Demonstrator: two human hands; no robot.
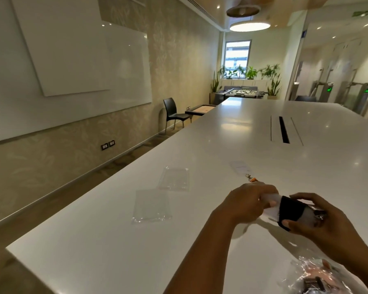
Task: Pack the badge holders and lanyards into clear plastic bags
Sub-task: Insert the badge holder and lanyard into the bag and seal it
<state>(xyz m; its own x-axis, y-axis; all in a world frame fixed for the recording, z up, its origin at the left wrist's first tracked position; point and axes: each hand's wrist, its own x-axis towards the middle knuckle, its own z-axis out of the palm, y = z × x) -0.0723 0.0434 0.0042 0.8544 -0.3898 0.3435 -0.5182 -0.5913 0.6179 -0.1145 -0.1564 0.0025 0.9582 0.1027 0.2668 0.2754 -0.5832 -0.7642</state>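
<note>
Both hands hold one badge holder [272, 205] with a black lanyard [290, 212] wrapped around it, just above the white table [115, 251]. My left hand [249, 201] pinches its left end. My right hand [314, 217] grips the wrapped right end. Two empty clear plastic bags lie flat to the left: one [151, 205] nearer, one [175, 178] farther. Beyond my hands lies another badge holder [239, 167] with an orange lanyard clip [251, 178]. A filled clear bag [319, 276] rests at the bottom right, under my right forearm.
The long table runs away from me, with a black cable slot [284, 132] in its middle. Its left edge drops to the floor along a wall with whiteboards [72, 60]. A black chair [173, 113] stands far off on the left.
</note>
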